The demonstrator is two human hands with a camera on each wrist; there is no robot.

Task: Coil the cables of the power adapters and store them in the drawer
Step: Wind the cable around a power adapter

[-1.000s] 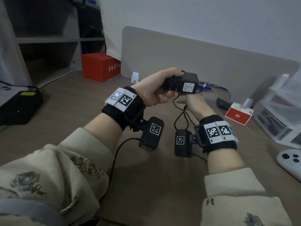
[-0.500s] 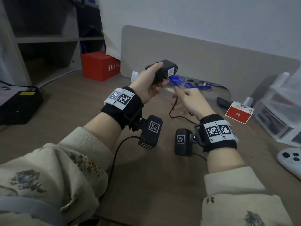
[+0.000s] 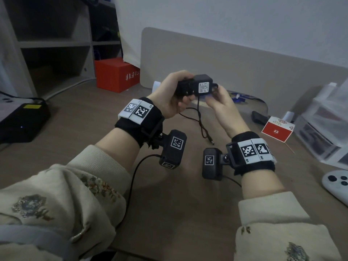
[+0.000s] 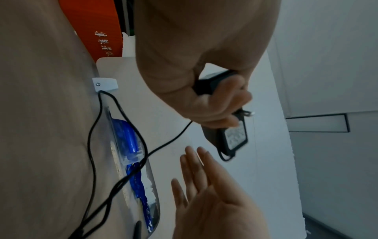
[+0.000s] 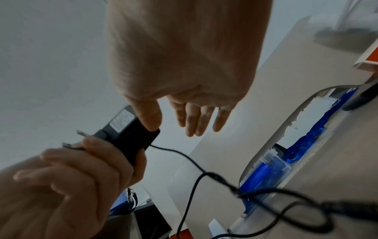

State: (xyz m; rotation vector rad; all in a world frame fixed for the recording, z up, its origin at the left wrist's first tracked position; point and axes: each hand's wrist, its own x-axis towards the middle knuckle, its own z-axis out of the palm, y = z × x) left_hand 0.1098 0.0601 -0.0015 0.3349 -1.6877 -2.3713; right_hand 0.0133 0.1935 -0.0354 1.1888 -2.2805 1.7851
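My left hand point(image 3: 175, 91) grips a black power adapter point(image 3: 197, 86) above the desk, its white label toward me and its plug prongs point(image 4: 247, 113) sticking out past the fingers. My right hand point(image 3: 218, 98) is just right of the adapter with its fingers straight, and only its thumb point(image 5: 150, 118) touches the adapter's end. The thin black cable point(image 3: 199, 117) leaves the adapter's end, hangs loose to the desk and ends in a barrel plug point(image 3: 211, 141). None of it is wound.
A clear plastic drawer unit point(image 3: 323, 129) stands at the right edge, with a red-and-white box point(image 3: 276, 130) before it and a white controller point(image 3: 337, 183) nearer. A red box point(image 3: 114, 76) sits back left, a black device point(image 3: 20, 123) far left. A desk slot point(image 3: 243, 97) holds blue items.
My right hand has let go of the cable and moved up beside the adapter. The left hand has turned the adapter, label now facing me. The cable's plug end now lies on the desk.
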